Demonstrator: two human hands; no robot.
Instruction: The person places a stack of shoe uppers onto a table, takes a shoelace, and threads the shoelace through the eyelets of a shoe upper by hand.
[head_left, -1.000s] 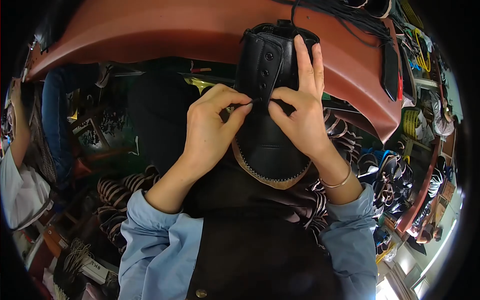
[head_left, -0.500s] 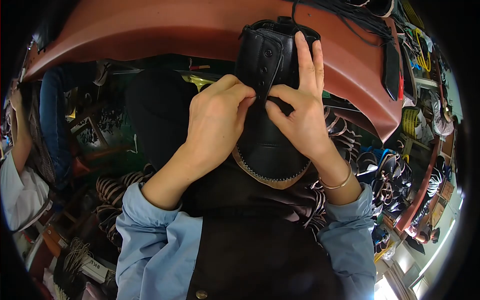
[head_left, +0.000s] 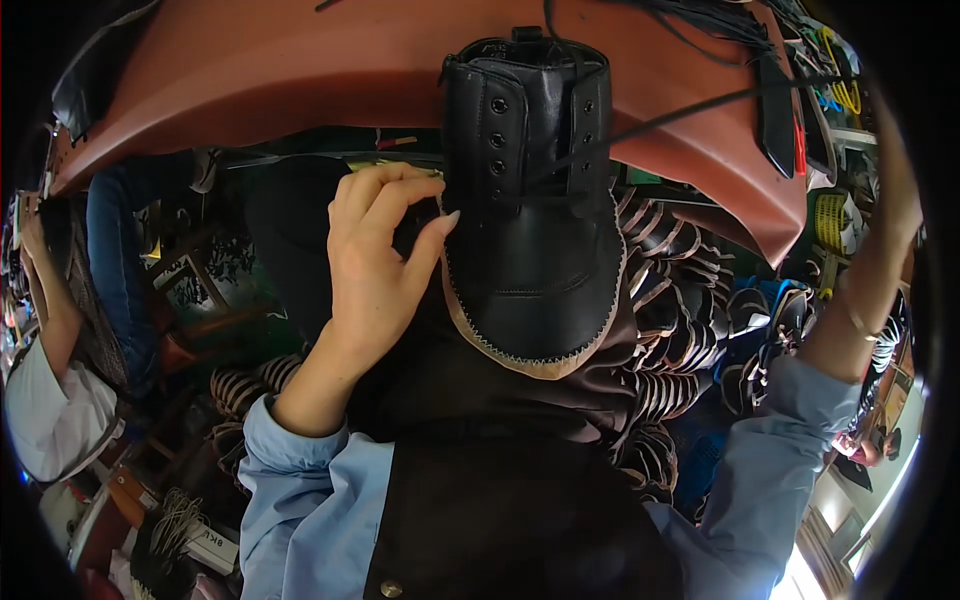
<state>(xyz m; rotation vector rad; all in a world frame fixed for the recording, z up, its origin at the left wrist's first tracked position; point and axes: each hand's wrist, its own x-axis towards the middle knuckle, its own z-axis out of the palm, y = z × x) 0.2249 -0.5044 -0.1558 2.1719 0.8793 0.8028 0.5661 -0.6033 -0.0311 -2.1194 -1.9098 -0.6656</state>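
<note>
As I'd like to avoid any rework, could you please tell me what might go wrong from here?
The black lace, stretched towards the right hand, could tug the boot upper askew, as the left hand seems not to grip it. The lace might also snag on the black cords on the reddish-brown work surface.

Our left forearm point(head_left: 322, 392) slants upward, wrist point(head_left: 350, 350) nearly straight; our left grip point(head_left: 378, 245) is parted, fingers point(head_left: 383, 183) curved, thumb point(head_left: 430, 250) apart from forefinger point(head_left: 405, 200). We stretch our right arm point(head_left: 842, 345) out sideways, our right grip point(head_left: 900, 195) blurred near the edge of view.
</note>
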